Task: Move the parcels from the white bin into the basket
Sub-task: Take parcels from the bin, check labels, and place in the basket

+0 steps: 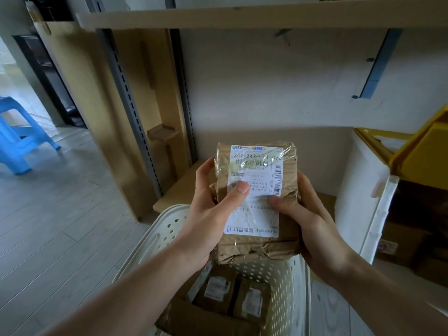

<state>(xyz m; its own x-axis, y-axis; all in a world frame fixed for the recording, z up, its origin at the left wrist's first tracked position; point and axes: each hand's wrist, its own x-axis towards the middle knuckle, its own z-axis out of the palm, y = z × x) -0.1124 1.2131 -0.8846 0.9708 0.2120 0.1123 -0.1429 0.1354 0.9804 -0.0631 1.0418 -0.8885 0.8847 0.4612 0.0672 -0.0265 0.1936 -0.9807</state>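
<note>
A brown parcel [257,202], wrapped in crumpled paper and clear tape with a white shipping label [254,190] facing up, is being held in the air directly above the white perforated basket [286,282]. Inside the basket, smaller labelled cardboard parcels [232,294] are lying at the bottom. The basket is standing on a pale plank floor [60,214], just in front of a low wooden shelf board [179,187] and a plain white wall [266,88]; another shelf board [242,15] is running overhead. To the right, touching or nearly touching the basket's side, the white bin [358,190] is sitting with brown boxes showing inside and a yellow lid or tray [421,156] leaning over its top. A blue plastic stool [19,132] is standing well apart on the left, where the floor is lying open. The left hand [213,214] is gripping the parcel's left edge, thumb pressing across the label and fingers curling behind. The right hand [312,226] is gripping the right edge, thumb on the label's lower part, fingers wrapping around the back.
</note>
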